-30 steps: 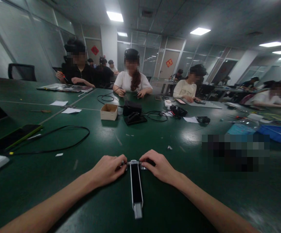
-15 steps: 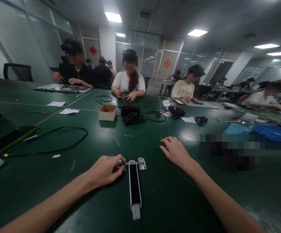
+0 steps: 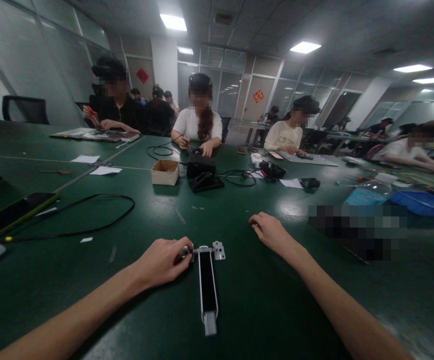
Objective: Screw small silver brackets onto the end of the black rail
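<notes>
A metal hinge piece (image 3: 208, 290) with a long black, silver-edged arm lies on the green table in front of me. Its arm points toward me and ends in a pale silver tab. Small silver plates with holes stick out on both sides at its far end. My left hand (image 3: 164, 260) pinches the left plate between thumb and fingers, covering part of it. To the right, apart from the hinge piece, my right hand (image 3: 271, 234) rests low over the table with its fingers curled together. Whether anything is inside those fingers is hidden.
Ahead stand a small open wooden box (image 3: 165, 173) and a black device (image 3: 201, 167) with cables. At left lie a looped black cable (image 3: 127, 196) and a green-edged phone-like object (image 3: 18, 215). A blue tray (image 3: 423, 202) sits at right. Several people work across the table.
My right hand's fingers, spread half a second ago, have drawn together and curled. My left hand keeps its pinch on the hinge piece, which stays in place.
</notes>
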`<state>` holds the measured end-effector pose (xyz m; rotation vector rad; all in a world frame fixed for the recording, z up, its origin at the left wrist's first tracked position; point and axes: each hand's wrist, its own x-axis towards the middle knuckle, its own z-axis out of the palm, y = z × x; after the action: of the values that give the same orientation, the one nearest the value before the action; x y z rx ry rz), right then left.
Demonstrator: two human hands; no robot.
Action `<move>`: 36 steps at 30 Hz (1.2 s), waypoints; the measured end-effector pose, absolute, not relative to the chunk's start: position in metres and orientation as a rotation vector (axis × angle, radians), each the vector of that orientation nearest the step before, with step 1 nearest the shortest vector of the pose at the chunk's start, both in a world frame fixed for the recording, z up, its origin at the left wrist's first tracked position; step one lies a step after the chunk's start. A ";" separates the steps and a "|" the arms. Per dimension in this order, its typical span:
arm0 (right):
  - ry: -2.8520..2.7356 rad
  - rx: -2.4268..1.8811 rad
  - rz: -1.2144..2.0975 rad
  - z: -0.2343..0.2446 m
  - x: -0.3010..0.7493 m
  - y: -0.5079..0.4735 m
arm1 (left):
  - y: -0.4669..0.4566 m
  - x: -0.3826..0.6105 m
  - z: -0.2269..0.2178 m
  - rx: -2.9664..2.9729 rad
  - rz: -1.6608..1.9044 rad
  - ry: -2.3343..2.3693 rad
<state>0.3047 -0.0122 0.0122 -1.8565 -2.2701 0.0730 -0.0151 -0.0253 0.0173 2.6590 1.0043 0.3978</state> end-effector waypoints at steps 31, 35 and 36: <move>-2.354 -1.508 0.110 0.017 0.301 -0.016 | -0.028 -0.018 0.016 2.630 0.526 1.044; -2.341 -1.794 -0.049 0.028 0.324 -0.012 | -0.029 -0.019 0.016 2.630 0.535 1.042; -2.344 -1.855 -0.039 0.030 0.327 -0.011 | -0.029 -0.019 0.017 2.631 0.538 1.041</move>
<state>0.3270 -0.0113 0.0298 -1.8546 -2.3440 -0.0393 -0.0188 -0.0288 0.0166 2.6310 1.0410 0.5378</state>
